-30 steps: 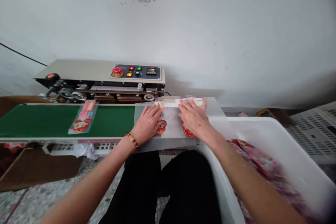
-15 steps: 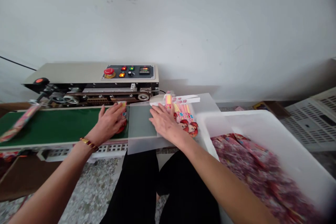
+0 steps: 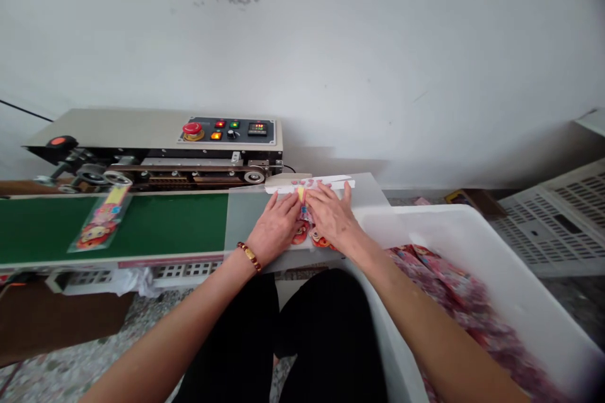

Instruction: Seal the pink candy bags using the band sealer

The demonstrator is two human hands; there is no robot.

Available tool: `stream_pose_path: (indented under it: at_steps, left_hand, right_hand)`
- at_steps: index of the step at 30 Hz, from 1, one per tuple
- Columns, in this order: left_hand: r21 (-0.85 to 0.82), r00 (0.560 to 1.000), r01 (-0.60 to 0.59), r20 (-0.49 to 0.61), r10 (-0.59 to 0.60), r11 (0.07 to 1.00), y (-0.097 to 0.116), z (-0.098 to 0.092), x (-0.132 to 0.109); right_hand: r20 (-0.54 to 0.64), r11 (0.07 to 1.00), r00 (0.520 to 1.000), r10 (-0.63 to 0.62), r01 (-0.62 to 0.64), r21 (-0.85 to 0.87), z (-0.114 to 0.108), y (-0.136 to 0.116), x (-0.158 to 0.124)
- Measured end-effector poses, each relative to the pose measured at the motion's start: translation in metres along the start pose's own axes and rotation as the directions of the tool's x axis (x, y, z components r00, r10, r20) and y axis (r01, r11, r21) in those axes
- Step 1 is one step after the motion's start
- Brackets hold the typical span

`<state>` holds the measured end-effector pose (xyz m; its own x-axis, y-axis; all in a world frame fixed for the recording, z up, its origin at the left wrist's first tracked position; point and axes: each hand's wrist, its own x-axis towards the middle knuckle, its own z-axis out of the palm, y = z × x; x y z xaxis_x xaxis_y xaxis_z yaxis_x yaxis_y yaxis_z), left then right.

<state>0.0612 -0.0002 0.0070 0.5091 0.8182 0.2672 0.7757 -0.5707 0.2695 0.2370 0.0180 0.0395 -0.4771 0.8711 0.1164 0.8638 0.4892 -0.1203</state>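
Both hands meet over the small pile of flat, clear plastic packets (image 3: 321, 240) with pink, yellow and red cartoon print, on the grey sheet beside the conveyor. My left hand (image 3: 276, 227) has its fingers closed at the left edge of the top packet (image 3: 303, 209). From the right, my right hand (image 3: 333, 217) grips the same packet with thumb and forefinger, its outer fingers spread over the pile. What lies under the palms is hidden. Another printed packet (image 3: 100, 219) lies on the green belt (image 3: 174, 223), its top end at the sealing machine's rollers.
The band sealing machine (image 3: 142, 129) stands against the wall, its red stop button (image 3: 193, 131) and lit display (image 3: 258, 129) facing me. A white foam box (image 3: 425, 214) of printed packets is at my right. White strips (image 3: 278, 189) lie behind the pile; plastic crates (image 3: 567, 214) stand farther right.
My left hand has left the packet on the belt and moved right to the pile. That packet has travelled left; the earlier one at the far left is out of view.
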Motion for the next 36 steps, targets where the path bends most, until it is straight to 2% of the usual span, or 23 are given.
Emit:
stream_pose_path:
  at_steps: [7, 11, 16, 20, 26, 29, 32, 36]
  left_hand:
    - [0.079, 0.998, 0.057, 0.002, -0.057, 0.995, -0.036, -0.018, -0.026]
    - [0.075, 0.998, 0.070, -0.003, -0.070, 0.995, -0.037, -0.019, -0.028]
    - [0.057, 0.993, 0.117, 0.004, -0.118, 0.992, -0.038, -0.020, -0.031]
    - [0.068, 0.990, 0.136, 0.018, -0.137, 0.988, -0.046, -0.025, -0.037]
    - [0.114, 0.978, 0.208, -0.024, -0.207, 0.971, -0.086, -0.042, -0.072]
    - [0.211, 0.956, 0.292, -0.103, -0.276, 0.933, -0.103, -0.054, -0.088]
    - [0.218, 0.944, 0.307, -0.195, -0.267, 0.926, -0.091, -0.054, -0.081]
    - [0.069, 0.991, 0.105, -0.094, -0.099, 0.992, -0.045, -0.031, -0.039]
  right_hand:
    - [-0.025, 0.997, 0.997, -0.071, 0.071, 0.014, 0.010, -0.014, 0.005]
    - [-0.068, 0.999, 0.997, -0.045, 0.046, 0.011, 0.012, -0.014, 0.000]
    - [-0.153, 1.000, 0.988, 0.014, -0.015, -0.001, 0.012, 0.003, -0.021]
    - [-0.130, 0.999, 0.991, 0.036, -0.038, -0.007, 0.016, 0.009, -0.031]
    - [-0.107, 1.000, 0.994, 0.007, -0.008, -0.004, 0.021, -0.007, -0.017]
    - [-0.090, 1.000, 0.996, -0.010, 0.010, 0.003, 0.020, -0.024, 0.000]
    - [-0.084, 1.000, 0.996, -0.025, 0.025, 0.008, 0.017, -0.040, 0.015]
    - [-0.101, 0.999, 0.995, -0.025, 0.027, 0.018, 0.012, -0.046, 0.019]
